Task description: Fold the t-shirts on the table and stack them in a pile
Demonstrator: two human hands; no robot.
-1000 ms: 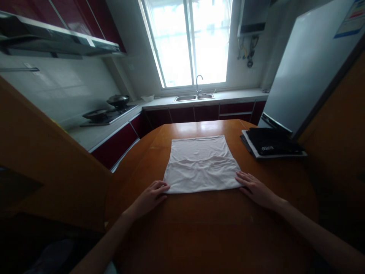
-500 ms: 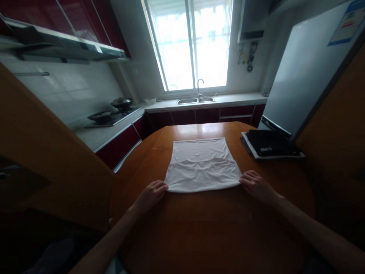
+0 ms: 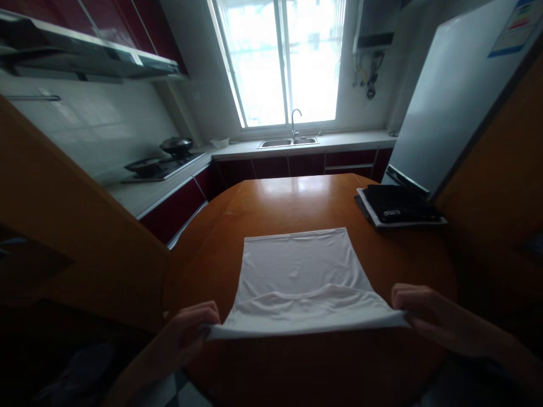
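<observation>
A folded white garment (image 3: 297, 265) lies on the brown wooden table (image 3: 292, 206), its far edge flat and straight. Its near edge is raised a little off the tabletop and pulled taut between my two hands. At the near left corner, my left hand (image 3: 193, 325) is closed, with thumb and fingers pinching the fabric. My right hand (image 3: 428, 316) grips the near right corner the same way. A loose layer with a curved edge makes soft wrinkles across the near half. Both hands are slightly blurred.
Black and white flat packages (image 3: 399, 206) are stacked at the table's right side, beside the fridge (image 3: 449, 107). Beyond the table stand a counter with a sink (image 3: 288, 142) and, to the left, a stove with a wok (image 3: 176, 146).
Both hands have drawn the garment toward me across the table and moved farther apart. Its near edge has lifted and stretched wider. The view has tilted slightly down.
</observation>
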